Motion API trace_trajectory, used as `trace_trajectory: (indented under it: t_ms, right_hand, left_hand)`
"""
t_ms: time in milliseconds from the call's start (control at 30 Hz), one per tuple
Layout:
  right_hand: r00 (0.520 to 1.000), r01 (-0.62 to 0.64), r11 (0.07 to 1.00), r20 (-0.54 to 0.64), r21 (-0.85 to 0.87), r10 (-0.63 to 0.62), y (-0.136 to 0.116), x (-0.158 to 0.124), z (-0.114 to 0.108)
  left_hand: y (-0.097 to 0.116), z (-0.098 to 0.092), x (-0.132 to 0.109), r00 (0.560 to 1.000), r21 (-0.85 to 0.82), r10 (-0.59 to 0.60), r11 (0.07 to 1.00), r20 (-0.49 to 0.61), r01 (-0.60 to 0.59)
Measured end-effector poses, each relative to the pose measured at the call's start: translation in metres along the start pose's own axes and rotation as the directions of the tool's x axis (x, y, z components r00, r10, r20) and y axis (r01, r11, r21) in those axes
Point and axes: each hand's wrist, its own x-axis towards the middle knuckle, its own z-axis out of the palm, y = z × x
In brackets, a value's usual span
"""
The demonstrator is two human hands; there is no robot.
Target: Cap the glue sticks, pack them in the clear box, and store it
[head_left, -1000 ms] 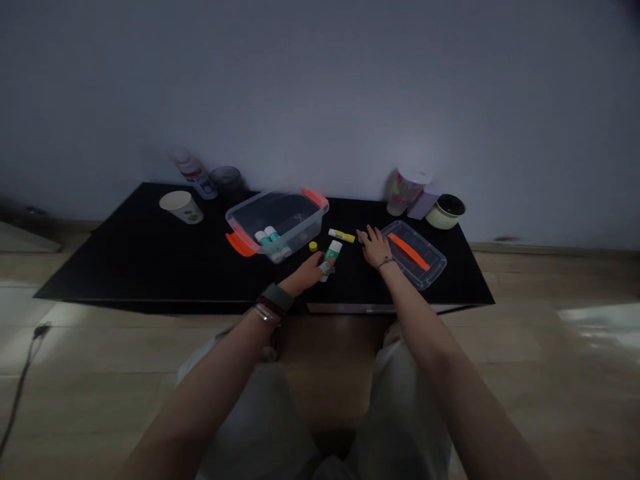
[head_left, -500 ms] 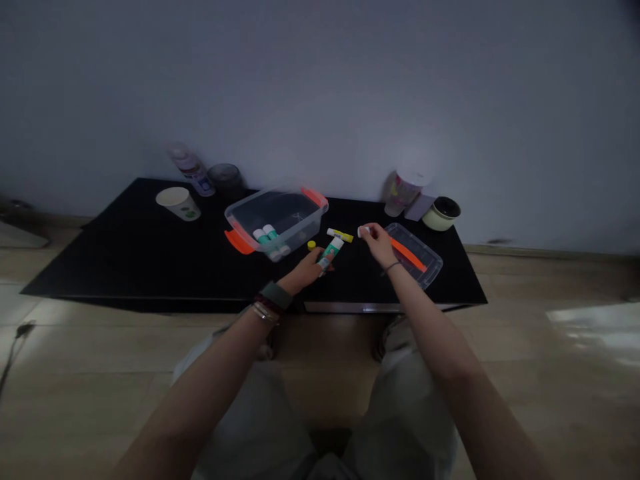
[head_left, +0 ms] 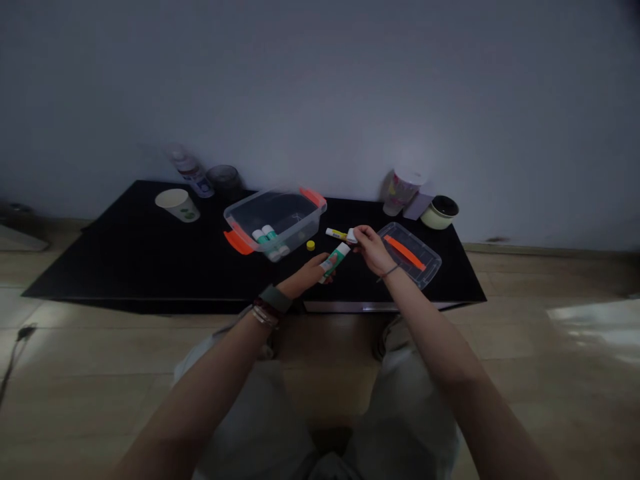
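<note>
My left hand (head_left: pixel 314 269) is closed around a green and white glue stick (head_left: pixel 336 259), whose white end points up and right. Just beyond that end, my right hand (head_left: pixel 369 244) pinches a small white cap (head_left: pixel 351 235) between thumb and fingers. Behind them on the black table lies a yellow and white glue stick (head_left: pixel 336 233), its right end hidden by the cap. A yellow cap (head_left: pixel 311 245) sits to its left. Two more green and white glue sticks (head_left: pixel 271 241) lie inside a clear plastic box (head_left: pixel 300 230) with orange handles.
Right of my right hand lies the clear box lid (head_left: pixel 425 257) with an orange handle. Behind it stand a clear cup (head_left: pixel 400 193) and a pale green pot (head_left: pixel 440 213). At left are a paper cup (head_left: pixel 179 205), a spray can (head_left: pixel 193 175) and a dark cup (head_left: pixel 225 180).
My right hand has moved left with the white cap, closer to the glue stick in my left hand. The left hand has shifted slightly right.
</note>
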Motion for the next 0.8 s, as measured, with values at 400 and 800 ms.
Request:
trace_trajectory:
  t_ms: [400, 800]
  right_hand:
    - [0.955, 0.2, 0.94, 0.269, -0.277, -0.124, -0.008, -0.021, 0.006]
    - [0.888, 0.456, 0.622, 0.279, -0.637, -0.365, -0.022, -0.044, 0.016]
  left_hand:
    - [0.008, -0.009, -0.009, 0.994, -0.014, 0.08, 0.997, 0.07, -0.079]
    - [0.016, 0.0, -0.026, 0.951, 0.292, 0.23, 0.913, 0.206, -0.284]
